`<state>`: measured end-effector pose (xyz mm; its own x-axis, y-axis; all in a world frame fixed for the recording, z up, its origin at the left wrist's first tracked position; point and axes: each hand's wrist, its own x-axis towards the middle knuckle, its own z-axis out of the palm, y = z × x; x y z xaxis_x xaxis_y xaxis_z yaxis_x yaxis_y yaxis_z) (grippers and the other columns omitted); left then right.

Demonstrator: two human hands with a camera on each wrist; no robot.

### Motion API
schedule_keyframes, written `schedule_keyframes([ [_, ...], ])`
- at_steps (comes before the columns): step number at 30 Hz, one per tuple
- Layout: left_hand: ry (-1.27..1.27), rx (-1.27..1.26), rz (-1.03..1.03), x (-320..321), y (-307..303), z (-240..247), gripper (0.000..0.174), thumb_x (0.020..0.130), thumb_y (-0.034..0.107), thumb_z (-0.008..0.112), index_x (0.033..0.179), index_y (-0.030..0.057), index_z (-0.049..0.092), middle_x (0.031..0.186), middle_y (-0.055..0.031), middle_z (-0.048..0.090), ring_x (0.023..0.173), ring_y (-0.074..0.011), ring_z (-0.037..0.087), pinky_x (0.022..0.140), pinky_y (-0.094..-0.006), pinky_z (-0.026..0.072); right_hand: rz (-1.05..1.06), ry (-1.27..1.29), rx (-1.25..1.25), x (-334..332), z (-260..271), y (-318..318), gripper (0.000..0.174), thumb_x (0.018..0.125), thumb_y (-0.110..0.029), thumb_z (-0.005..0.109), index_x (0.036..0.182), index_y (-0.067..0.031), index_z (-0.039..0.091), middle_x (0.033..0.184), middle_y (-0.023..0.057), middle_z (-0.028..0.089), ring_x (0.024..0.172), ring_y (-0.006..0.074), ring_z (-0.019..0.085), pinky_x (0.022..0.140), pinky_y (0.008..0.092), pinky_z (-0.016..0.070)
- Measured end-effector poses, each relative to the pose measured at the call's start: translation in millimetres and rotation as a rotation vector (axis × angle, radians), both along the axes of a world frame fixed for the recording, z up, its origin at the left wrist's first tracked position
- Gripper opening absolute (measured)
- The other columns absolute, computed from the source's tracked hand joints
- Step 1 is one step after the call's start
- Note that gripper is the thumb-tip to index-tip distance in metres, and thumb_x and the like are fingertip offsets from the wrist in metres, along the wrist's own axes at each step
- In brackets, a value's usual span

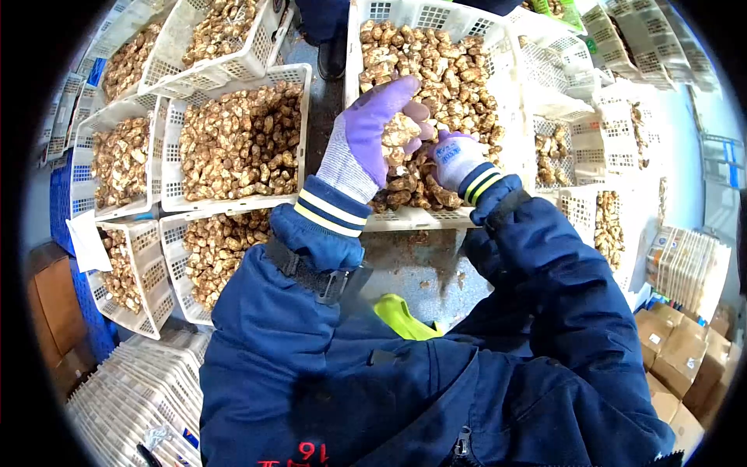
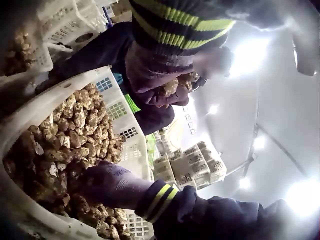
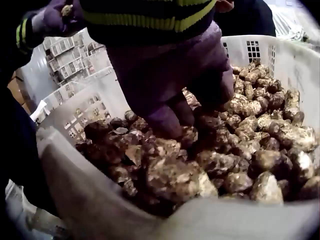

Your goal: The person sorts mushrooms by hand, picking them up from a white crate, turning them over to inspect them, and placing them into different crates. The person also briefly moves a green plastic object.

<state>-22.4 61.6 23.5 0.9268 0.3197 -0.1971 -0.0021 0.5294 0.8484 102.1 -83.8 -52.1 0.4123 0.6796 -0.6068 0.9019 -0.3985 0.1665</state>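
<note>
A white crate [image 1: 416,221] full of brown, knobbly tubers [image 1: 459,74] stands in front of the person. The left hand [image 1: 377,128], in a purple glove, is raised over the crate with its fingers curled round pale tubers [image 1: 401,134]; the left wrist view shows these tubers [image 2: 171,87] in the left hand [image 2: 155,80]. Lower, at the crate's near right part, the right hand [image 1: 459,158] reaches down among the tubers. In the right wrist view the right hand's [image 3: 170,85] fingers point down into the pile, their tips partly hidden by tubers [image 3: 170,175].
More white crates of tubers [image 1: 241,144] stand on the left, and others [image 1: 552,148] on the right. Stacked empty crates [image 1: 140,397] are at the lower left, cardboard boxes [image 1: 677,358] at the lower right. Another person's dark boot [image 1: 331,61] is beyond the crate.
</note>
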Motion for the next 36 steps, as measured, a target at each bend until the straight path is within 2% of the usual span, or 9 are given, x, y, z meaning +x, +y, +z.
schedule_keyframes([
  [6,0.179,-0.118,0.002,5,-5,25,0.035,0.097,0.015,0.047,0.131,0.0045,0.050,0.112,-0.0095,0.062,0.087,-0.0146,0.064,0.069,-0.0203,0.0514,-0.232,0.235,0.174,41,-4,-41,0.040,0.081,-0.032,0.058,0.117,-0.0139,0.062,0.124,0.0140,0.055,0.115,0.0313,0.053,0.097,0.0424,0.0432],
  [10,0.043,0.030,-0.030,6,-7,3,0.038,0.097,0.024,0.049,0.128,0.0029,0.052,0.108,-0.0126,0.064,0.085,-0.0157,0.065,0.067,-0.0215,0.0521,-0.155,0.057,0.370,14,8,-36,0.043,0.084,-0.038,0.059,0.117,-0.0103,0.060,0.113,0.0122,0.059,0.108,0.0316,0.055,0.093,0.0447,0.0441],
  [12,0.143,-0.104,0.011,10,-11,13,0.040,0.096,0.029,0.051,0.127,0.0034,0.053,0.107,-0.0138,0.064,0.082,-0.0169,0.066,0.065,-0.0223,0.0530,-0.123,0.038,0.017,8,7,-12,0.046,0.084,-0.046,0.055,0.111,-0.0102,0.063,0.105,0.0110,0.064,0.101,0.0306,0.060,0.088,0.0433,0.0461],
  [18,0.177,-0.126,-0.030,13,-10,11,0.036,0.095,0.022,0.052,0.126,0.0031,0.053,0.109,-0.0122,0.064,0.084,-0.0189,0.066,0.072,-0.0247,0.0549,-0.245,0.126,0.021,25,-7,-1,0.036,0.082,-0.036,0.055,0.101,-0.0090,0.069,0.103,0.0140,0.068,0.097,0.0292,0.065,0.086,0.0400,0.0507],
  [22,0.022,0.082,0.039,16,-18,-7,0.052,0.084,0.026,0.068,0.124,-0.0031,0.052,0.107,-0.0133,0.062,0.098,-0.0188,0.060,0.072,-0.0252,0.0542,-0.721,0.359,0.510,57,44,-16,0.037,0.083,-0.037,0.062,0.105,-0.0066,0.067,0.095,0.0185,0.068,0.091,0.0291,0.066,0.083,0.0386,0.0510],
  [24,-0.002,0.112,0.033,19,-21,-6,0.060,0.081,0.028,0.073,0.124,-0.0067,0.050,0.108,-0.0137,0.061,0.101,-0.0181,0.058,0.070,-0.0242,0.0534,-0.645,0.401,0.602,50,90,-11,0.032,0.082,-0.027,0.068,0.102,-0.0014,0.063,0.084,0.0054,0.066,0.078,0.0129,0.061,0.072,0.0269,0.0487],
  [29,0.092,0.051,-0.245,10,-12,23,0.035,0.096,0.025,0.051,0.123,0.0027,0.054,0.119,-0.0126,0.058,0.091,-0.0171,0.063,0.075,-0.0239,0.0529,-0.468,0.505,0.990,38,135,-17,0.030,0.090,-0.028,0.060,0.106,-0.0019,0.063,0.088,0.0082,0.067,0.084,0.0146,0.063,0.077,0.0275,0.0492],
  [32,-0.016,-0.056,-0.197,10,-12,18,0.038,0.097,0.034,0.049,0.119,0.0031,0.056,0.110,-0.0068,0.062,0.074,-0.0100,0.062,0.058,-0.0185,0.0485,-0.198,0.094,0.174,42,82,-19,0.036,0.086,-0.025,0.059,0.116,-0.0063,0.061,0.098,0.0160,0.067,0.091,0.0289,0.066,0.079,0.0377,0.0515],
  [36,0.002,0.040,-0.121,7,-7,25,0.038,0.098,0.034,0.046,0.118,0.0033,0.057,0.110,-0.0042,0.063,0.076,-0.0096,0.063,0.062,-0.0210,0.0479,-0.132,0.254,-0.003,15,-10,-27,0.040,0.084,-0.015,0.048,0.123,-0.0078,0.052,0.113,0.0170,0.063,0.101,0.0304,0.063,0.086,0.0398,0.0508],
])
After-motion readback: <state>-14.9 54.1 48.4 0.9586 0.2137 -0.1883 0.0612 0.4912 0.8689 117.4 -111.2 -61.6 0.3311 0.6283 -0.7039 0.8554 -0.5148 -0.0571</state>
